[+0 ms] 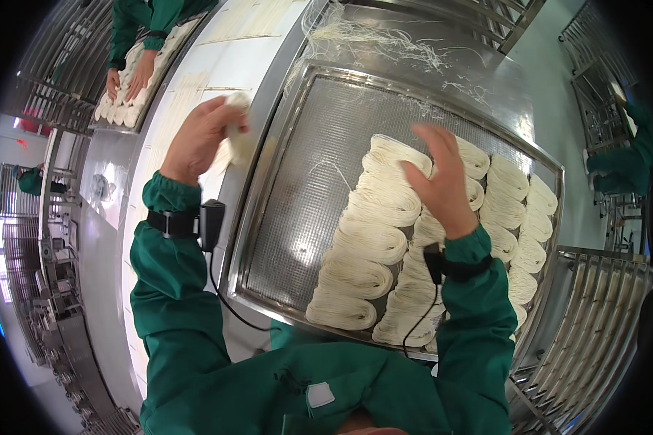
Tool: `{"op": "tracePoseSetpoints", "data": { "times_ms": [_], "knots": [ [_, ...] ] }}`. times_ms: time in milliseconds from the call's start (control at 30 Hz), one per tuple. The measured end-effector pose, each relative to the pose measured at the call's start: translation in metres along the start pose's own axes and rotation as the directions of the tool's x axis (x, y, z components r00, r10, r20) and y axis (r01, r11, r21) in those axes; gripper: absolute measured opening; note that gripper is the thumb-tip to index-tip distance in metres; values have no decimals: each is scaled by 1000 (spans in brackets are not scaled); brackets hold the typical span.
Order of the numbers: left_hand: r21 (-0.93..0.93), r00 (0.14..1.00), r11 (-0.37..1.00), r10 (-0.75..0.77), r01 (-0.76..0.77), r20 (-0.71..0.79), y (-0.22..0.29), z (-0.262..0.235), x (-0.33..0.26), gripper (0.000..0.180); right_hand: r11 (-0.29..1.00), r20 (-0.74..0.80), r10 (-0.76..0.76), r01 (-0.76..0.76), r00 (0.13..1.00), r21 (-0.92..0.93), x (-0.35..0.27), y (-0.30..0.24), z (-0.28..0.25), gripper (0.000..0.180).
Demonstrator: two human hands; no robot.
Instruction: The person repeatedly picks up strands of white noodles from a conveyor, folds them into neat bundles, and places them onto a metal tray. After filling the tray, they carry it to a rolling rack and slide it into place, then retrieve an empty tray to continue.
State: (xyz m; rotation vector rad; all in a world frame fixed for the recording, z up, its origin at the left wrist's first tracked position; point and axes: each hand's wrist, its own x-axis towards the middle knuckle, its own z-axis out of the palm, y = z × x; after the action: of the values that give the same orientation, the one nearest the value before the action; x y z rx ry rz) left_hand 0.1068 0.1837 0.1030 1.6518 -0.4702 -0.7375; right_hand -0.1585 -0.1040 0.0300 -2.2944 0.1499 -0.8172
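A long white strip with noodles laid across it runs along the person's left, beside a metal worktop. On the person's side lies a wide metal tray; its left part is bare mesh. Over its right part stand 4 rows of folded noodle bundles, packed so tightly that 1 careless nudge could crumple several folds. A spread of loose noodles litters the worktop beyond the tray; brushed by a sleeve, it could tangle with the neat rows.

The left hand, fingers curled around 1 bundle, is near the tray's left rim. Too light a pinch could let the folds slip open; too hard a one could crush them. The right hand, fingers spread and gripping nothing, is over the 2 leftmost rows; whether it touches them is unclear. Dropping low, it could flatten the tops.

A thin black cable hangs from the right wrist across the noodles and could snag a fold. Smallest, 1 stray strand on the mesh could get trapped under a bundle.
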Motion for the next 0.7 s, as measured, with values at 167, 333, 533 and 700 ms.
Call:
{"op": "tracePoseSetpoints", "data": {
  "times_ms": [167, 333, 533, 700],
  "knots": [
    [-266, 929, 961, 162, -73, 332, 51, 111, 33, 14, 988, -127, -137, 126, 982, -94, 67, -32, 52, 107],
    [-449, 942, 893, 115, 42, 316, 22, 123, 112, 12, 934, 50, 34, -14, 998, -356, 72, 46, 53, 68],
    [-372, 982, 912, -189, 174, -2, -75, 116, 175, 9, 831, 137, 157, -56, 978, -554, 30, 132, 57, 40],
    [-83, 980, 983, -151, 163, 130, -72, 127, 162, 11, 878, 141, 182, -96, 973, -469, 14, 141, 46, 40]
  ]
}}
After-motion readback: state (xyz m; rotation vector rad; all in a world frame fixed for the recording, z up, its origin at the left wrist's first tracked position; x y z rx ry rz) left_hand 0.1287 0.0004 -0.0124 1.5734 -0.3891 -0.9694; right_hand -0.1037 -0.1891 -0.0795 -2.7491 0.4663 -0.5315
